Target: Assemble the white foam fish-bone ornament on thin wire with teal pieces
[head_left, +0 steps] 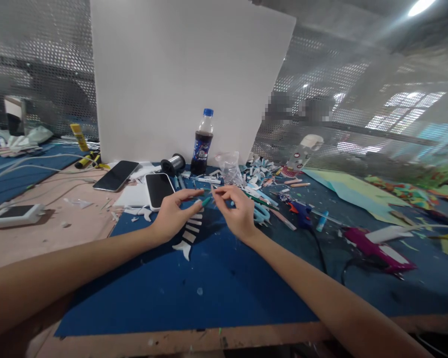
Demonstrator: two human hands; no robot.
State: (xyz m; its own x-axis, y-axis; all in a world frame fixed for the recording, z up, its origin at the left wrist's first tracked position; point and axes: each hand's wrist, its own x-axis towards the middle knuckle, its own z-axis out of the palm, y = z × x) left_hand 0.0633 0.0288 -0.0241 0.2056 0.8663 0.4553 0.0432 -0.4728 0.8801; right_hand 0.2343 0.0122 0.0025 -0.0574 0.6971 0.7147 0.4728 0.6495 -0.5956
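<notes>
My left hand [173, 213] is raised over the blue mat [194, 308], its thumb and forefinger reaching toward a small green item [206, 202] at the thumb tip. Opposite it, my right hand [237, 210] pinches something thin and small, too blurred to name. The fingertips of both hands are close together. Under and beside my left hand lies a row of white strips [191, 231], ending in a white tail-shaped piece [184, 249]. Part of the row is hidden by the hands.
Behind the hands stand a cola bottle [201, 144], a wire spool [172, 164] and piled paper scraps [261, 174]. Two phones [160, 190] lie to the left. A blue glue gun [301, 211] and a magenta tool [381, 251] with cables are to the right.
</notes>
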